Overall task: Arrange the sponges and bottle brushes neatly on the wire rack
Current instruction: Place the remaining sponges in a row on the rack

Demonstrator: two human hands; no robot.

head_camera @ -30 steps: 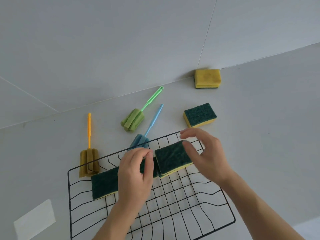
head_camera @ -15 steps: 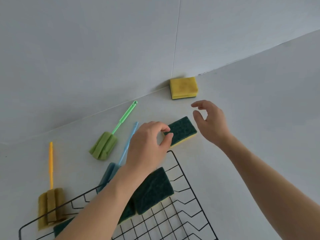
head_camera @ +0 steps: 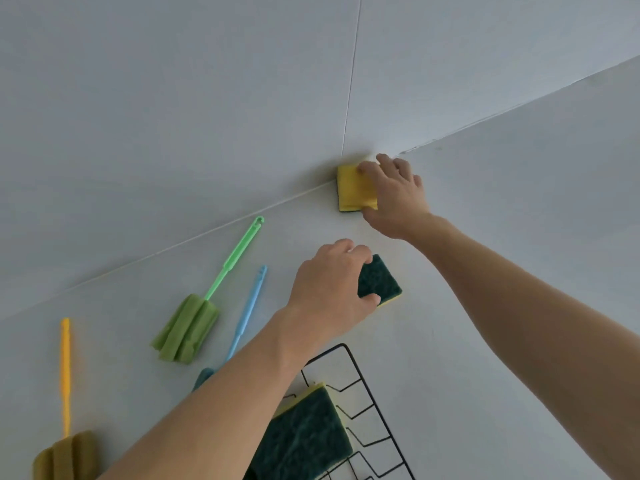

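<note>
My left hand (head_camera: 330, 289) grips a green-topped sponge (head_camera: 379, 284) lying on the white counter beyond the rack. My right hand (head_camera: 394, 194) closes over a yellow-side-up sponge (head_camera: 353, 188) that sits against the wall. The black wire rack (head_camera: 377, 410) shows only its far right corner at the bottom, with another green-topped sponge (head_camera: 304, 438) lying on it. Three bottle brushes lie on the counter to the left: a green one (head_camera: 194, 323), a blue one (head_camera: 247, 310) partly hidden by my left forearm, and an orange one (head_camera: 64, 403).
A white tiled wall (head_camera: 207, 98) meets the counter (head_camera: 519, 202) along a slanting seam right behind the yellow sponge. My two forearms cross the lower half of the view and hide most of the rack.
Both hands have left the rack and reached forward. The left hand has closed on the green-topped sponge and the right hand has moved past it onto the yellow sponge at the wall.
</note>
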